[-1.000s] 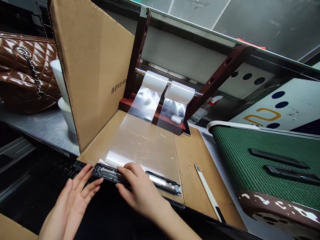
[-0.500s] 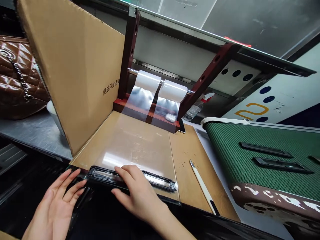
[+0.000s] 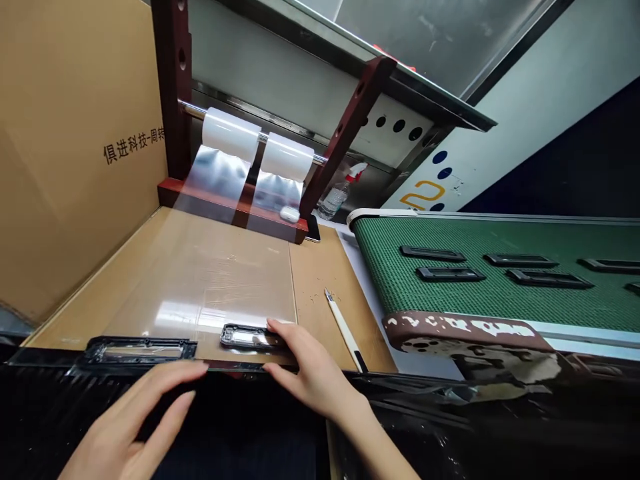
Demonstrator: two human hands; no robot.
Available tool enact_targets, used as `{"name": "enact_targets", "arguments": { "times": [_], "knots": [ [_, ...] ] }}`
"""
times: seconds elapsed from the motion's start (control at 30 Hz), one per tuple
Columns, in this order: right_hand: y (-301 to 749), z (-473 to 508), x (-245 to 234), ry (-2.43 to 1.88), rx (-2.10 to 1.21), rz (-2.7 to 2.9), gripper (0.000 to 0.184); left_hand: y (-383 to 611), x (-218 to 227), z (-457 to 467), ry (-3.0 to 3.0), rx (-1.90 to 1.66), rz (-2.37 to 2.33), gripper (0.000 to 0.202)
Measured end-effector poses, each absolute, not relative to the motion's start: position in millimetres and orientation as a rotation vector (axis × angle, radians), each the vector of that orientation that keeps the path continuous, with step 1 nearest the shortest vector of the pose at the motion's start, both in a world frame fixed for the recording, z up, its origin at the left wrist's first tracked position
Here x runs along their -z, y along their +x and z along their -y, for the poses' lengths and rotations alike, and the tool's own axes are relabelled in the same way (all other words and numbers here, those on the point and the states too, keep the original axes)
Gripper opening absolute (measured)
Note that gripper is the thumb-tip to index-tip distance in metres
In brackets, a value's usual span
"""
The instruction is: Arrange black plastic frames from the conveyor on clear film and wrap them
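Observation:
Two long black plastic frames with rounded ends lie along the front edge of the film-covered work surface. The left frame [image 3: 143,351] rests just beyond my left hand [image 3: 135,417], whose fingers are apart and hold nothing; its fingertips come near the frame's right end. My right hand [image 3: 313,370] has its index finger and thumb around the right end of the other frame [image 3: 247,337], and that end is hidden behind the fingers. A craft knife [image 3: 345,330] with a white handle lies on the cardboard to the right of my right hand.
Two rolls of clear film [image 3: 233,137] hang on a rod in a dark red stand [image 3: 230,207]. A cardboard wall [image 3: 80,167] stands left. On the right, a green conveyor belt [image 3: 370,243] carries several black frames. A spray bottle [image 3: 334,199] stands behind.
The view has swung right, showing more of the conveyor. My left hand has moved from the left corner to beside the left frame. A gap now shows between the two frames.

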State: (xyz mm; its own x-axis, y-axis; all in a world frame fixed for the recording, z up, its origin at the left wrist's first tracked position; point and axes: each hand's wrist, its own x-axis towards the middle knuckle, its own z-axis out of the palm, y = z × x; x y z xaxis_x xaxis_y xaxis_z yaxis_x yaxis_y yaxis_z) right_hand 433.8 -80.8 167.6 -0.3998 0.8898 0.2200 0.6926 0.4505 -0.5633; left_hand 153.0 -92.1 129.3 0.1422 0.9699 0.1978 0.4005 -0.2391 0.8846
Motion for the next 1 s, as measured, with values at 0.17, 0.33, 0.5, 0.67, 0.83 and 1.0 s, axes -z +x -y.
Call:
{"name": "enact_targets", "arguments": {
  "times": [0.17, 0.33, 0.5, 0.67, 0.83, 1.0],
  "knots": [
    [431.9, 75.2, -164.1, -1.305, -0.478, 2.196, 0.065, 179.0, -145.1, 40.1, 2.287, -0.879, -1.173, 0.047],
    [427.8, 69.9, -159.0, -1.300, -0.427, 2.111, 0.056, 201.1, -156.1, 17.2, 2.327, -0.759, -1.189, 0.056],
    [428.3, 68.2, -159.0, -1.303, -0.516, 2.039, 0.054, 206.1, -161.4, 13.3, 2.323, -0.692, -1.222, 0.058],
    [432.3, 68.9, -167.7, -1.322, -0.680, 1.996, 0.049, 202.2, -159.9, 7.7, 2.301, -0.672, -1.200, 0.056],
    [437.9, 68.6, -178.6, -1.340, -0.819, 2.022, 0.049, 193.8, -156.5, -1.4, 2.257, -0.633, -1.172, 0.051],
    [442.2, 70.2, -182.5, -1.407, -0.748, 2.068, 0.053, 188.3, -156.3, -4.7, 2.214, -0.641, -1.133, 0.050]
  ]
}}
